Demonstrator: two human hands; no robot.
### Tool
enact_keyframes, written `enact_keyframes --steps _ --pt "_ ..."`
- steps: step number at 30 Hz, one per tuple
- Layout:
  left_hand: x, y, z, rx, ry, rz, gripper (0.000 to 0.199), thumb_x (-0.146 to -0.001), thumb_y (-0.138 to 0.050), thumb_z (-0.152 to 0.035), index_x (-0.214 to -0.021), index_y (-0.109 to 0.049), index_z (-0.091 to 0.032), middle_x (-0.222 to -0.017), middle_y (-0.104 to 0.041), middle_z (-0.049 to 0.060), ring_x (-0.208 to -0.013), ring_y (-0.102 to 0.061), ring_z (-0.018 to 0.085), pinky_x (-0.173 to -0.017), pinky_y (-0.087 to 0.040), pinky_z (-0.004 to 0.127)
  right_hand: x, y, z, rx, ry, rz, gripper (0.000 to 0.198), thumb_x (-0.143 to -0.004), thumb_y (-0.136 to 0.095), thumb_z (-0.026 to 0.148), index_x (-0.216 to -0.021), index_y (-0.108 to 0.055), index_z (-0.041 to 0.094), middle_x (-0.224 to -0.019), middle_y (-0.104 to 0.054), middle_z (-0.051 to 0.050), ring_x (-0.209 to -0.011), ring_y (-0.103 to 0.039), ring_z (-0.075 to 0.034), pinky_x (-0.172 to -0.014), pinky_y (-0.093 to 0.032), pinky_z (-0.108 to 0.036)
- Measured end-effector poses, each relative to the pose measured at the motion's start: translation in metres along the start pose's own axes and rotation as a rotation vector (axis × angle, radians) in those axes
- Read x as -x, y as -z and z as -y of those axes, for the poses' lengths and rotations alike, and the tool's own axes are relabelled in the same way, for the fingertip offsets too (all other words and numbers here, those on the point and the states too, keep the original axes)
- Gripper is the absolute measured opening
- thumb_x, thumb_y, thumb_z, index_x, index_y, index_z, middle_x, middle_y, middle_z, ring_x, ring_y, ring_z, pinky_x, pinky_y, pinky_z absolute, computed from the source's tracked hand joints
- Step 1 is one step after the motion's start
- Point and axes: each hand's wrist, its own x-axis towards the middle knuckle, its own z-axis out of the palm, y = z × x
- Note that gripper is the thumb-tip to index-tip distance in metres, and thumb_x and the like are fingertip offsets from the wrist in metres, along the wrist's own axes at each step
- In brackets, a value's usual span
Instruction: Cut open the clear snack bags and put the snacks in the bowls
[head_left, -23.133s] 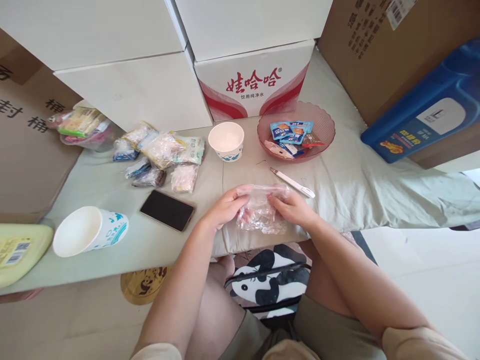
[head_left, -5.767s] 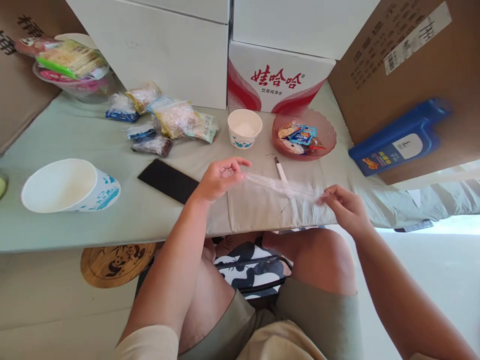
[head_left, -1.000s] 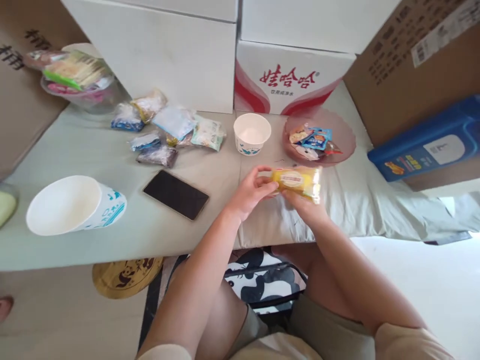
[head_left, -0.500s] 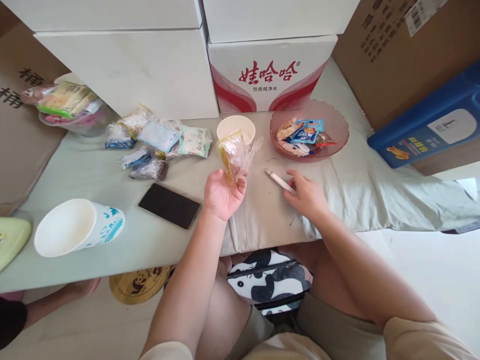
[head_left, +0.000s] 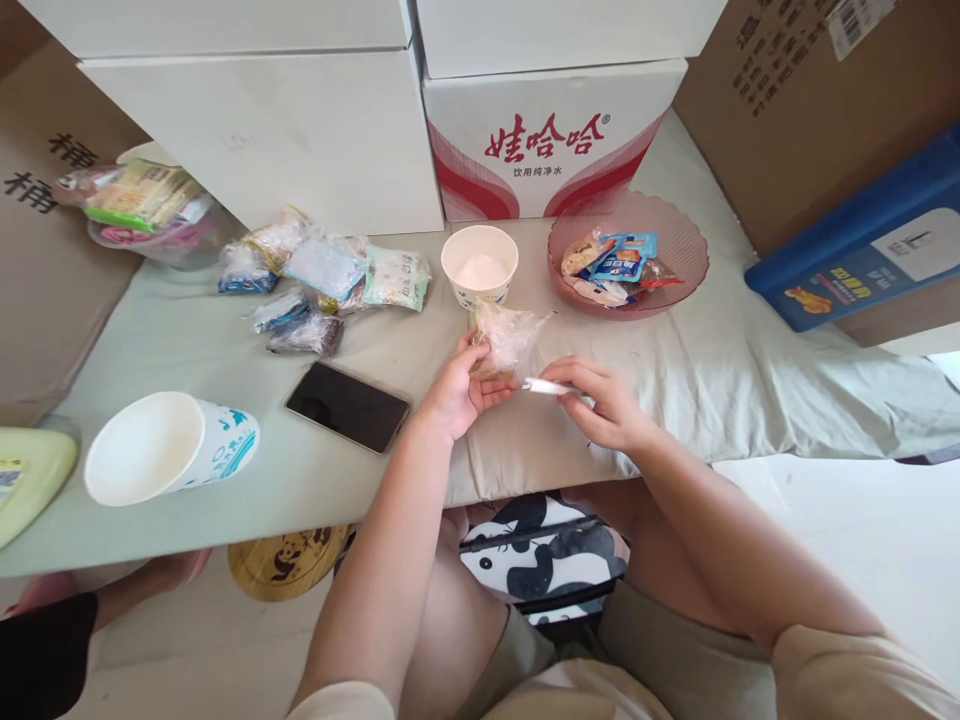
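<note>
My left hand (head_left: 461, 385) grips a clear, crinkled plastic packet (head_left: 508, 337) with yellowish parts, thumb on top and the other fingers below it. My right hand (head_left: 604, 405) pinches a slim white tool (head_left: 546, 386). Its narrow tip points left and lies close to my left fingertips and the packet's lower edge; whether they touch I cannot tell. Just behind the packet stands a white paper bowl (head_left: 480, 262). To its right is a pink ribbed bowl (head_left: 675, 260) with several small snack packets (head_left: 619, 262) in it.
Several wrapped packets (head_left: 326, 268) lie left of the paper bowl. Nearer are a phone (head_left: 347, 407) and a tipped paper cup (head_left: 142, 450). White boxes (head_left: 247, 140) line the back, a blue box (head_left: 855, 250) the right. Another person's arm (head_left: 142, 590) shows low at left.
My left hand has brought the packet down and to the right, from in front of the paper bowl. My right hand has lifted the white tool from the cloth and turned its tip toward the packet.
</note>
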Motion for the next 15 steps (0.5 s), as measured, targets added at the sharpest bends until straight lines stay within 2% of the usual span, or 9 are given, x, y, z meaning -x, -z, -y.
enact_keyframes --steps 3,6,8,10,12,15 --pt "0.005 0.000 0.002 -0.110 0.076 0.065 0.041 -0.084 -0.060 -0.038 -0.124 -0.052 -0.029 -0.073 -0.068 -0.004 -0.047 -0.064 0.013 -0.046 -0.047 0.022 0.002 -0.006 0.002 -0.095 0.065 0.137 0.036 -0.085 -0.045 0.012 -0.115 -0.062 0.024 -0.122 -0.069 -0.010 -0.112 -0.066 -0.024 -0.090 -0.054 -0.040" --pt "0.008 0.000 0.003 -0.211 0.149 0.210 0.040 -0.085 -0.059 -0.053 -0.108 -0.061 -0.019 -0.072 -0.068 0.002 -0.046 -0.061 0.012 -0.043 -0.044 0.021 0.002 -0.011 0.002 -0.170 0.050 0.092 0.031 -0.089 -0.045 0.014 -0.113 -0.062 0.023 -0.137 -0.063 -0.011 -0.120 -0.063 -0.025 -0.092 -0.055 -0.042" --pt "0.009 0.002 0.004 -0.265 0.137 0.278 0.040 -0.081 -0.066 -0.052 -0.101 -0.062 -0.017 -0.074 -0.069 0.003 -0.049 -0.061 0.011 -0.046 -0.045 0.020 0.002 -0.012 0.001 -0.242 -0.026 0.032 0.028 -0.092 -0.044 0.017 -0.113 -0.062 0.024 -0.140 -0.061 -0.010 -0.109 -0.067 -0.023 -0.086 -0.057 -0.039" --pt "0.008 0.004 0.005 -0.318 0.066 0.258 0.036 -0.075 -0.075 -0.043 -0.099 -0.063 -0.018 -0.075 -0.068 0.001 -0.049 -0.059 0.008 -0.046 -0.043 0.018 0.001 -0.012 -0.002 -0.321 -0.116 0.006 0.028 -0.095 -0.043 0.021 -0.117 -0.062 0.025 -0.142 -0.059 -0.009 -0.093 -0.070 -0.019 -0.076 -0.059 -0.034" --pt "0.005 0.004 0.006 -0.352 0.010 0.190 0.030 -0.074 -0.077 -0.038 -0.091 -0.064 -0.017 -0.070 -0.064 -0.001 -0.048 -0.054 0.006 -0.044 -0.039 0.016 0.001 -0.011 -0.004 -0.343 -0.162 -0.005 0.031 -0.096 -0.043 0.023 -0.120 -0.062 0.026 -0.143 -0.057 -0.009 -0.084 -0.069 -0.016 -0.067 -0.058 -0.031" --pt "0.003 0.004 0.006 -0.332 -0.020 0.144 0.025 -0.074 -0.073 -0.037 -0.080 -0.062 -0.016 -0.064 -0.057 -0.002 -0.047 -0.048 0.005 -0.042 -0.034 0.016 0.000 -0.006 -0.009 -0.171 -0.132 -0.064 0.034 -0.093 -0.045 0.020 -0.117 -0.068 0.025 -0.128 -0.063 -0.009 -0.085 -0.067 -0.017 -0.065 -0.056 -0.030"
